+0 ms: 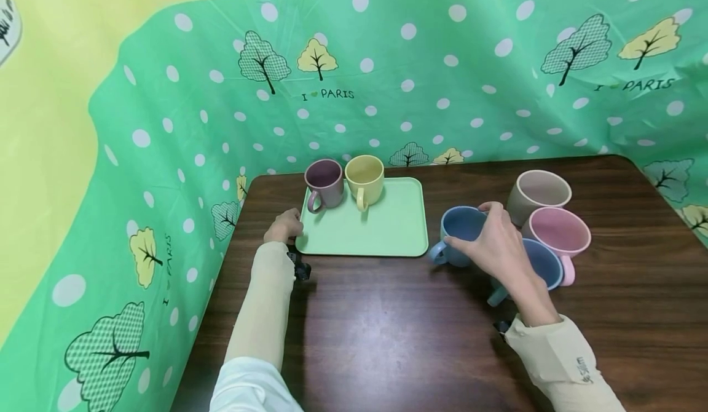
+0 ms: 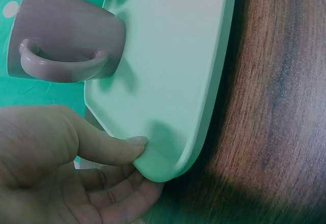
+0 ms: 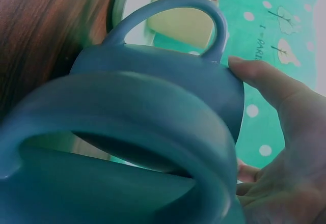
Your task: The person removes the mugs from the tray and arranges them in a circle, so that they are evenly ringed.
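My left hand [image 1: 284, 226] pinches the near left corner of a light green tray [image 1: 381, 233], thumb on top and fingers underneath in the left wrist view. Toward the tray's back left stand a purple mug [image 1: 327, 189] and a yellow mug [image 1: 372, 192], both upright. My right hand [image 1: 500, 246] grips a blue mug [image 1: 455, 253] by its rim, just right of the tray, its handle pointing left toward the tray. Below the right wrist is a second blue mug [image 1: 544, 263], partly hidden by the hand; its handle [image 3: 127, 96] fills the foreground of the right wrist view.
A pink mug [image 1: 558, 233] and a beige mug [image 1: 539, 190] stand close together at the right, behind the second blue mug. The dark wooden table [image 1: 376, 332] reaches back to a green dotted cloth [image 1: 415, 117] that hangs behind and along the left side.
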### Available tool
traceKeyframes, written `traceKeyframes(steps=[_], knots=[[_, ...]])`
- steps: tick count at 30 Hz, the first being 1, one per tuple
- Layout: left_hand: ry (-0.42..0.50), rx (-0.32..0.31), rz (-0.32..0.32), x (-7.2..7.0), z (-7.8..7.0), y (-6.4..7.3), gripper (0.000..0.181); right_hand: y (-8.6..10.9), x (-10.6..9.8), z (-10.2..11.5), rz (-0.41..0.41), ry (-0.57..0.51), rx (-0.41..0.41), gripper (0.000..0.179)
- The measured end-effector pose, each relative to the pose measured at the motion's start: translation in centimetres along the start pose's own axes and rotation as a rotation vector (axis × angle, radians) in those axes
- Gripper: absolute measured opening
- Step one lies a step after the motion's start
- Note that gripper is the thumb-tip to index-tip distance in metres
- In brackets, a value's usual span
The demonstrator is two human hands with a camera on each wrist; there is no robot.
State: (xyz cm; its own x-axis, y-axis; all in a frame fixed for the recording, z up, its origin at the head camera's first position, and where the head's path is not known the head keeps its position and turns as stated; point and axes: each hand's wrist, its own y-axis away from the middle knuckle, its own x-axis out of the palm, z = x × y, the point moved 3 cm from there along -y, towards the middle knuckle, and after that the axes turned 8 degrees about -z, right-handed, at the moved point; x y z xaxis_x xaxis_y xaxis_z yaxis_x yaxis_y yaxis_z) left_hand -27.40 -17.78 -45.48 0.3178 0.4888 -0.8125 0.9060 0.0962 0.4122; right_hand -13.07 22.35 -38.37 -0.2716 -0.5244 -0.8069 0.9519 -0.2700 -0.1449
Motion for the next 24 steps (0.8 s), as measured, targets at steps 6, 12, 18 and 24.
traceKeyframes(steps=[6, 12, 18, 24], knots=[[-0.003, -0.001, -0.003, -0.03, 0.00, 0.17, 0.011, 0.03, 0.04, -0.11, 0.003, 0.021, -0.012, 0.092], [0.016, 0.015, 0.003, -0.19, -0.09, 0.59, 0.008, 0.18, -0.08, -0.15, -0.003, 0.051, -0.036, 0.091], [0.023, 0.024, 0.017, -0.09, 0.00, 0.48, 0.008, 0.56, -0.22, -0.53, 0.012, 0.059, -0.043, 0.092], [0.022, 0.018, 0.016, 0.00, -0.02, 0.58, 0.009, 0.85, -0.38, -0.71, 0.027, 0.053, -0.050, 0.092]])
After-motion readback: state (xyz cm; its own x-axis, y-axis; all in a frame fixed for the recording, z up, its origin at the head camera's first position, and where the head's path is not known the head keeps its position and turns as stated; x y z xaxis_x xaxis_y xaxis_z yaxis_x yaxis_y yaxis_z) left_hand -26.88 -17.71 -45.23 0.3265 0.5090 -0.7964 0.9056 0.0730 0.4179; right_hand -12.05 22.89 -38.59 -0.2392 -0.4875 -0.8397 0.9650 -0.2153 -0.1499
